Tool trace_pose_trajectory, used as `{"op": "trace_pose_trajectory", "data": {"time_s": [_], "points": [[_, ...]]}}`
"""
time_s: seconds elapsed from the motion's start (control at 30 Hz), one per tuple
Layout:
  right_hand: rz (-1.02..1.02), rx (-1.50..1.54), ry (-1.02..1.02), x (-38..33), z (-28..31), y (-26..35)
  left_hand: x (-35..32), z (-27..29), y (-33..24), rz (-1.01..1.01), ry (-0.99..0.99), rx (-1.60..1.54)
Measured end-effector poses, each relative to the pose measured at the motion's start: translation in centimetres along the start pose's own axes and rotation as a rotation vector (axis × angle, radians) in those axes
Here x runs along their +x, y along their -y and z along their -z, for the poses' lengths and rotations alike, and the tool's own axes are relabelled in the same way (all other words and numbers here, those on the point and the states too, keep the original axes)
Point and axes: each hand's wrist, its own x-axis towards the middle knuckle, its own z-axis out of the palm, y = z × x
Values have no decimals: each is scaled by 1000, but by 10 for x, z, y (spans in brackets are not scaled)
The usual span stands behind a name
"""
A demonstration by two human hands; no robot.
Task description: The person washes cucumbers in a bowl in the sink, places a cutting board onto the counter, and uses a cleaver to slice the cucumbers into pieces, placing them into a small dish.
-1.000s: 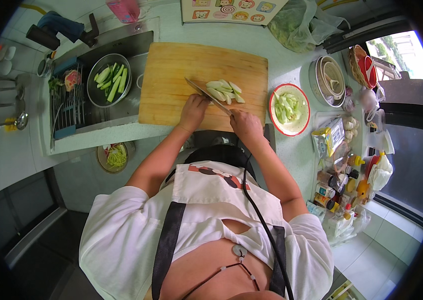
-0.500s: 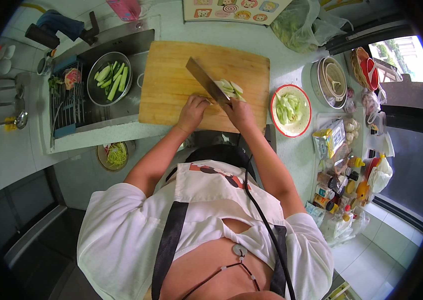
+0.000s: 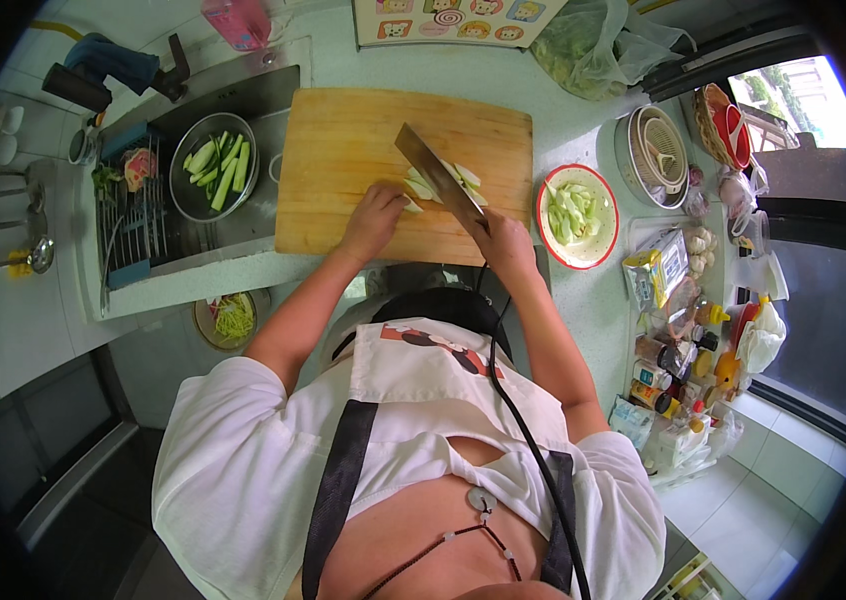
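My right hand (image 3: 506, 244) is closed round the handle of a kitchen knife (image 3: 434, 172), its broad blade slanting up and left over a wooden cutting board (image 3: 343, 140). Cut pieces of a pale green vegetable (image 3: 423, 187) lie on both sides of the blade. To their left my left hand (image 3: 374, 218) has its fingers drawn together on a small pale piece (image 3: 411, 205), near the board's front edge. Beyond the board's right side stands a red-rimmed bowl (image 3: 614, 240) with pale green slices in it.
Left of the board, a metal bowl (image 3: 181, 192) of green vegetable spears stands in the sink (image 3: 263, 90) beside a dish rack (image 3: 130, 225). Nested strainers (image 3: 633, 150), bottles and packets line the right side. A plastic bag of greens (image 3: 583, 50) is at the back.
My right hand and the knife have moved right, exposing pieces left of the blade. My left hand has drawn slightly left, away from the knife.
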Motion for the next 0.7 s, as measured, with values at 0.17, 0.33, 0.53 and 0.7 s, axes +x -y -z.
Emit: {"op": "trace_pose_trajectory", "data": {"time_s": [0.17, 0.33, 0.53, 0.7], "points": [[-43, -31, -14, -6, 1, -6, 11, -6, -3, -31, 61, 37], [-90, -136, -19, -6, -6, -7, 26, -20, -11, -120, -10, 85], [-51, -131, -39, -7, -6, -9, 25, -26, -11, -80, 48, 106], [-71, -129, -11, -12, -7, -6, 16, -26, -8, -48, 53, 58]]}}
